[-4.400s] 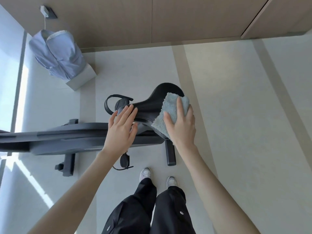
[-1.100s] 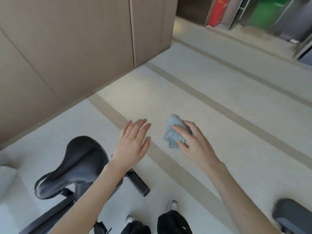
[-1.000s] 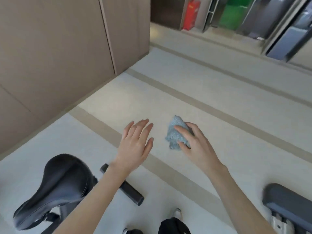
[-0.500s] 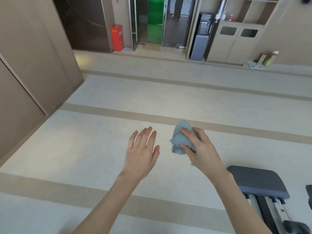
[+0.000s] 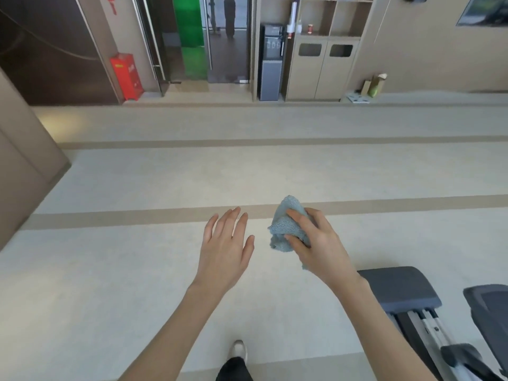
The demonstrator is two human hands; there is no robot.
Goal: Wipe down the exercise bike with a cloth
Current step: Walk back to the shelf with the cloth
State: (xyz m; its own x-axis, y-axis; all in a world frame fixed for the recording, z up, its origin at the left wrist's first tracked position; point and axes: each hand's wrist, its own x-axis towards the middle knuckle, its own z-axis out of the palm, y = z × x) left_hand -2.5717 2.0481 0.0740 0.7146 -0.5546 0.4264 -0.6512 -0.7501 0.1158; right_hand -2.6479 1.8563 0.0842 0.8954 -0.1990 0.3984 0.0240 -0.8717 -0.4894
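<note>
My right hand (image 5: 320, 247) grips a bunched light blue cloth (image 5: 284, 225) in the air above the pale floor, thumb and fingers curled round it. Just to its left my left hand (image 5: 226, 250) hovers with its fingers straight and spread, holding nothing. The exercise bike is out of view. Both forearms reach forward from the bottom of the head view.
A grey padded machine end (image 5: 401, 288) with rails lies at the lower right, beside a dark curved part (image 5: 492, 306). A wood-panelled wall (image 5: 24, 166) stands at left. Far ahead are a red box (image 5: 126, 77), a glass door (image 5: 228, 39) and a bin cabinet (image 5: 321, 67).
My view has swung away from the bike saddle toward the room's far side. My right hand lifted the cloth off the saddle and keeps hold of it; my left hand left the saddle.
</note>
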